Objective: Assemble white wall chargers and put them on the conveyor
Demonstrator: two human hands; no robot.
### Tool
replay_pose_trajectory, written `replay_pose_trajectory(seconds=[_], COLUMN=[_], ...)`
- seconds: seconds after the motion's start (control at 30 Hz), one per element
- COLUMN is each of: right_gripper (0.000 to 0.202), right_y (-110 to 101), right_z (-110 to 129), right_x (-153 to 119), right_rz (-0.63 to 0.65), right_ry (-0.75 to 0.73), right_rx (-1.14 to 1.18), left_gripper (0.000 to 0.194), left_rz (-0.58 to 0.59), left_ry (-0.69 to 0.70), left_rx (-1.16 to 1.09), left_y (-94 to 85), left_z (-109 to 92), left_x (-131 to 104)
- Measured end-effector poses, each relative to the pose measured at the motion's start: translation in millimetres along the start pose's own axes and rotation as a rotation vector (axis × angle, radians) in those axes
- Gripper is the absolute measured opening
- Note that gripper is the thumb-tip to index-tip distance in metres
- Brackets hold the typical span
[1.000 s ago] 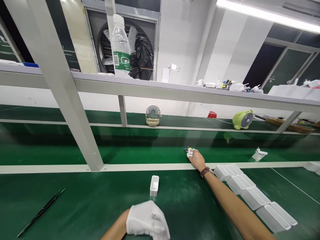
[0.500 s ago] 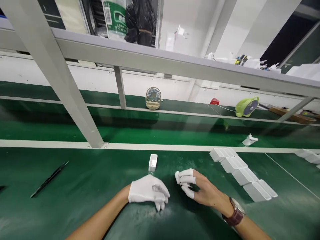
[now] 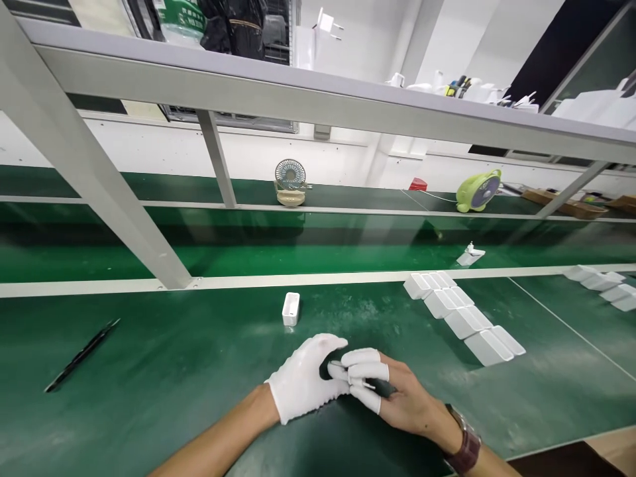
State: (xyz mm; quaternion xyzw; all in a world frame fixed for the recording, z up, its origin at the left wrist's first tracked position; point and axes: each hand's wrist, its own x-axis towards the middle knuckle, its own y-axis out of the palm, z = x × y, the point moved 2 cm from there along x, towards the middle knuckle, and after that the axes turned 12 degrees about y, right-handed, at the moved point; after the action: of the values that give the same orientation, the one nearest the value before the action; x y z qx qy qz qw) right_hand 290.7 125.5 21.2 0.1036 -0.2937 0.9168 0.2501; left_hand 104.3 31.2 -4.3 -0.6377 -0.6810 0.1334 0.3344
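Note:
My left hand point(image 3: 311, 377), in a white glove, is curved with thumb and fingers apart, its fingertips meeting the other hand's fingers. White finger covers are on my right hand point(image 3: 385, 384), whose fingers are closed on a small white part point(image 3: 365, 383) with thin prongs; the fingers hide much of it. A wristwatch point(image 3: 464, 440) is on the right wrist. Just beyond my hands, a small open white case point(image 3: 291, 309) stands on the green table point(image 3: 173, 371).
Rows of white cases point(image 3: 462, 315) stand at the right, with more point(image 3: 603, 285) farther right. A black pen-like tool point(image 3: 82, 356) lies at the left. Behind are a white adapter point(image 3: 470, 255), a small fan point(image 3: 290, 180), a green fan point(image 3: 478, 191) and a shelf beam point(image 3: 318, 96).
My left hand has moved toward my right hand and spread its thumb from the fingers; the two now meet. The head view has shifted, moving the surroundings left and slightly up.

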Motion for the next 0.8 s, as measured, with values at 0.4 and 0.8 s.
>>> replay_pose_trajectory(seconds=[0.4,0.8], right_gripper=[0.045,0.015], right_y=[-13,-3], right_z=[-16,-13], right_x=[-6,-2], right_rz=[0.106,0.034], right_ry=[0.383,0.418], right_rx=[-0.122,-0.339], left_gripper=[0.060,0.082], left_rz=[0.054,0.072], left_ry=[-0.007,0.212], left_rx=[-0.093,0.375], left_y=[-12.6,-10.5], left_z=[1,-2], left_x=[2,4])
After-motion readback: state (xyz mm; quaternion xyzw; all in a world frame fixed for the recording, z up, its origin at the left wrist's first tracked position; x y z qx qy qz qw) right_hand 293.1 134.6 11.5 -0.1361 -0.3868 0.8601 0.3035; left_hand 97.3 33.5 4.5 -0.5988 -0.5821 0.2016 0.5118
